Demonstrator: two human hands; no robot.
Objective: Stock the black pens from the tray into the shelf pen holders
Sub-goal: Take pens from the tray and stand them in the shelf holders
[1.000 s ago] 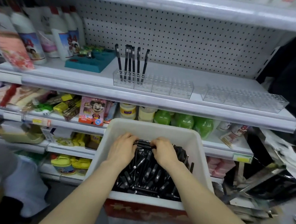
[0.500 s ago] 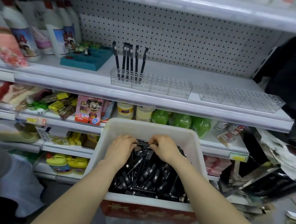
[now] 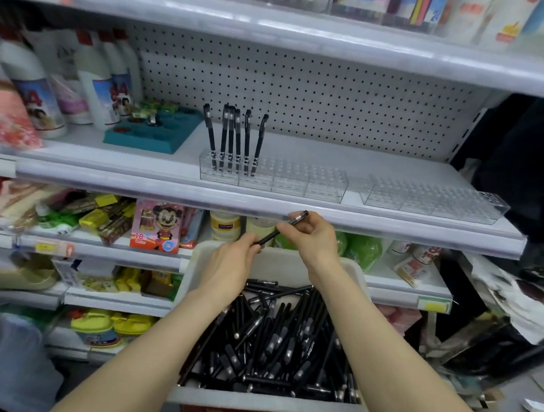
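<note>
At centre frame in the head view, just above the far wall of the tray [image 3: 280,264], you hold one black pen [image 3: 281,229] between both hands. Your left hand [image 3: 233,265] pinches its lower-left end, and your right hand [image 3: 314,238] grips its upper-right part, thumb and fingers curled round the barrel. The pen's long axis slants from lower left up to upper right, closer to level than to upright. Loose pens [image 3: 272,339] fill the tray beneath your wrists. The clear pen holders [image 3: 294,179] stand on the shelf up-frame of your hands, with a few standing pens [image 3: 237,134] at their left end. The empty sockets lie almost straight above your right hand, which is the nearer one. The pen will probably need tipping upright before it can drop into a socket.
</note>
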